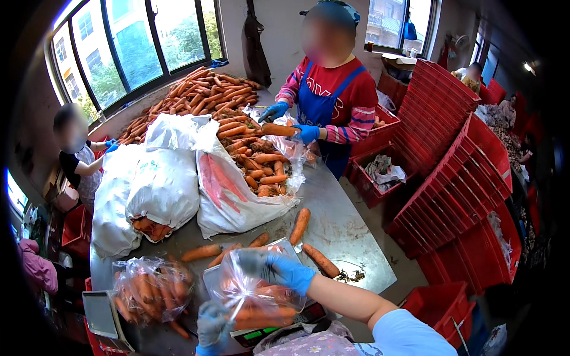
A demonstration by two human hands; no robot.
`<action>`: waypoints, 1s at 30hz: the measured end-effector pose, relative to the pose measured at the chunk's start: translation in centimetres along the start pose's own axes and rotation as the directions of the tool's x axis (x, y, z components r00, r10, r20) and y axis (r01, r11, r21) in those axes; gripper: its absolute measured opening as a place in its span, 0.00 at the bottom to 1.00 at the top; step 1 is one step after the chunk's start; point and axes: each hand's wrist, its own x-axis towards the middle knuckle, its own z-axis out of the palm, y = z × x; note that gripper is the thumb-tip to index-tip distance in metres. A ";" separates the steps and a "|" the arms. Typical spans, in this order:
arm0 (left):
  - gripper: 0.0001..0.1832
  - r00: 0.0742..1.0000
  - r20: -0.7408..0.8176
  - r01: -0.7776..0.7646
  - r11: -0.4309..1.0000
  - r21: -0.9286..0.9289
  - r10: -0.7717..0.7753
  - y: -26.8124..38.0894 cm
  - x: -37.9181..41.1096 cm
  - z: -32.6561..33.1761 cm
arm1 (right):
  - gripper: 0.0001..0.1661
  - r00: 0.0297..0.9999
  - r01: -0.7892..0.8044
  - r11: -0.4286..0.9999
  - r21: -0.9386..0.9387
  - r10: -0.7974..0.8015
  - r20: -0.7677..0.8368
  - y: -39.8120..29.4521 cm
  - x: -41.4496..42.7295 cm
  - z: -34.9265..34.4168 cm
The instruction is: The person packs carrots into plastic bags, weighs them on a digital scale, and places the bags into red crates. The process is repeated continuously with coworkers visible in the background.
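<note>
A clear plastic bag of carrots [262,311] rests on a digital scale [254,337] with a lit green display. At the bag's near left, my left hand [213,327], in a grey-and-blue work glove, grips its bunched film. My right hand [285,271], gloved alike, is over the bag's upper part; its fingers are blurred and their hold is unclear. Loose carrots [321,260] lie around the scale's far side. Another clear bag filled with carrots [149,289] stands to the left on the metal table [343,222].
Across the table, a co-worker [334,98] in blue gloves holds a carrot [279,130] beside an opened white sack [227,196] and a carrot heap [200,95]. Full white sacks [164,187] stand left. Another person [82,155] works behind them. Red plastic crates [454,178] are stacked right.
</note>
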 end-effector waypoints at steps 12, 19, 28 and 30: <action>0.20 0.814 0.039 0.336 0.415 -0.845 -0.580 5.1 3.6 0.7 | 0.43 0.964 0.265 0.467 -0.843 -0.111 0.242 1.5 5.5 -0.2; 0.07 0.988 0.103 -0.140 0.934 0.329 0.112 4.2 8.5 1.4 | 0.40 0.994 0.112 -0.110 -0.988 -0.001 0.112 -4.9 2.7 -0.2; 0.08 0.973 0.134 0.165 0.972 0.168 -0.189 0.2 4.3 -0.2 | 0.31 0.987 0.130 0.635 -0.762 -0.159 0.036 -14.3 5.0 -8.2; 0.05 0.978 0.082 0.176 0.970 0.170 -0.192 1.1 5.8 0.5 | 0.31 0.846 0.146 0.534 -0.833 -0.504 -0.174 -17.7 7.6 -13.2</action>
